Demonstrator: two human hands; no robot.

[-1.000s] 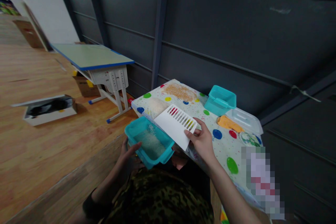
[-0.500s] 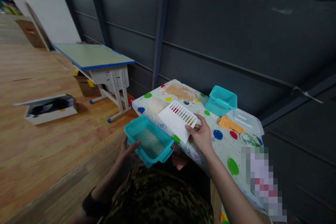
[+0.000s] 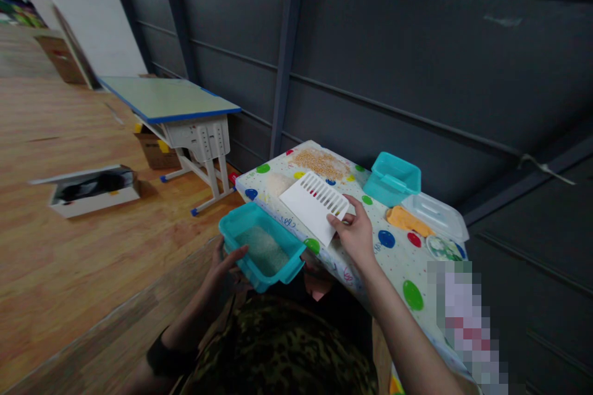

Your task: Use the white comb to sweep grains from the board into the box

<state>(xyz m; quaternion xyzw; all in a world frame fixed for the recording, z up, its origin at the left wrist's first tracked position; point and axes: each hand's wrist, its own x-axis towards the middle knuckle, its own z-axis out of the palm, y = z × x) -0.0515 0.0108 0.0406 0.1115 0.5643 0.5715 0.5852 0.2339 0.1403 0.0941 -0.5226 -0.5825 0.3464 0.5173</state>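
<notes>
My left hand (image 3: 225,268) is closed on the near-left rim of a teal plastic box (image 3: 294,271), thumb over the edge. Whitish grains that look like rice (image 3: 265,250) lie in the box, which is held just below the table's front edge. In my right hand (image 3: 354,231) is a flat white scraper (image 3: 308,210) with a row of slots, pinched at its right end. The scraper sits low over the tablecloth, beside a pale heap of fine grains (image 3: 279,184). Whether its edge touches the cloth, I cannot tell. Behind it spread yellow kernels (image 3: 319,163).
On the balloon-print tablecloth (image 3: 343,259) stand a second teal box (image 3: 393,179), a clear lid (image 3: 438,217), an orange cloth (image 3: 408,221) and a round patterned item (image 3: 442,248). A dark wall (image 3: 417,74) rises behind. To the left are a desk (image 3: 171,99) and an open white carton (image 3: 95,197).
The scraper has shifted slightly away from the table's front edge. My left hand and the teal box stay nearly still; the view has turned a little.
</notes>
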